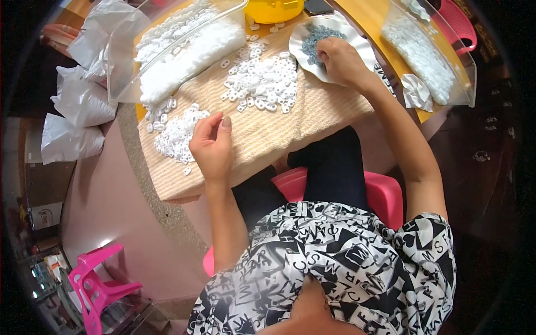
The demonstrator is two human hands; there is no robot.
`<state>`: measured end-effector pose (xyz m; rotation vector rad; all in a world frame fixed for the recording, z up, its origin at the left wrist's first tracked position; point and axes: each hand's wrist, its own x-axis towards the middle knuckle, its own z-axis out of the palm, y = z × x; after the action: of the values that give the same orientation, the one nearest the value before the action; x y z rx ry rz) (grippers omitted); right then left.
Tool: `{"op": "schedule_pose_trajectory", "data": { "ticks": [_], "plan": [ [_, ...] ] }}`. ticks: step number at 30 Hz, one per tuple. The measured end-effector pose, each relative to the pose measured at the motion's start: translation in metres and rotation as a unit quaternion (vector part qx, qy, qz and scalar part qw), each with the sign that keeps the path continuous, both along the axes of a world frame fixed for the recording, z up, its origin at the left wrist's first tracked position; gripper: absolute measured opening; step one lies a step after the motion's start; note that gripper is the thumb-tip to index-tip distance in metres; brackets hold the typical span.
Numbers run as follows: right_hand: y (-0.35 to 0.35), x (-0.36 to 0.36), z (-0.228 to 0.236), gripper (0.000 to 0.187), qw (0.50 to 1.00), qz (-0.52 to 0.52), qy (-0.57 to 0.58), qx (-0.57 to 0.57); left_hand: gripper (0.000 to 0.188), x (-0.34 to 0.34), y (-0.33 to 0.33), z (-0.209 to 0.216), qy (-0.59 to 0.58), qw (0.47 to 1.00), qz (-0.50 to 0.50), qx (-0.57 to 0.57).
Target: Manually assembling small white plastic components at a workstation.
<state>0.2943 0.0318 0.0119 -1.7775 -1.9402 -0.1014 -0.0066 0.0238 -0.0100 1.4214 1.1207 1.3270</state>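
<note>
My left hand (212, 146) is raised beside a pile of small white plastic pieces (177, 137), its thumb and fingers pinched together. Whatever lies between those fingertips is too small or hidden to make out. My right hand (341, 60) reaches into a white wavy-edged dish (362, 49) and its closed fingertips touch a heap of tiny grey-blue parts (318, 38). What the right fingers pinch is hidden. Between the hands, a larger pile of white pieces with holes (262, 81) is spread over a striped beige cloth (312, 111).
A clear bin (192, 72) of white pieces stands at the far left, beside white plastic bags (84, 100). Another clear bin (419, 56) stands at the right near crumpled white paper (416, 92). A yellow container (273, 10) is at the back, a pink stool (103, 285) lower left.
</note>
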Motion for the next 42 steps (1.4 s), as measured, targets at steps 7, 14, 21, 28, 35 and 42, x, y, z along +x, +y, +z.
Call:
{"op": "schedule_pose_trajectory", "data": {
  "ticks": [7,14,21,28,35,42],
  "plan": [
    [-0.003,-0.001,0.011,0.004,0.999,-0.035,0.034,-0.021,0.011,0.024,0.019,-0.002,0.270,0.948,0.001,0.167],
    [-0.017,0.005,0.018,0.007,0.993,-0.015,0.090,0.074,0.008,0.036,0.022,0.001,0.383,0.903,0.005,0.193],
    [-0.038,-0.020,0.022,0.004,0.970,-0.050,0.227,0.075,0.005,0.032,0.023,-0.004,0.368,0.915,0.005,0.165],
    [-0.053,-0.060,0.014,0.005,0.867,-0.045,0.494,-0.048,0.005,0.033,0.030,0.000,0.428,0.889,-0.024,0.161],
    [-0.070,-0.087,0.000,0.002,0.756,0.025,0.639,-0.142,0.007,0.027,0.022,0.003,0.383,0.896,-0.034,0.222],
    [-0.085,-0.096,0.013,0.007,0.682,0.072,0.696,-0.214,0.014,0.021,-0.022,0.008,-0.013,0.998,-0.061,-0.031]
  ]
}}
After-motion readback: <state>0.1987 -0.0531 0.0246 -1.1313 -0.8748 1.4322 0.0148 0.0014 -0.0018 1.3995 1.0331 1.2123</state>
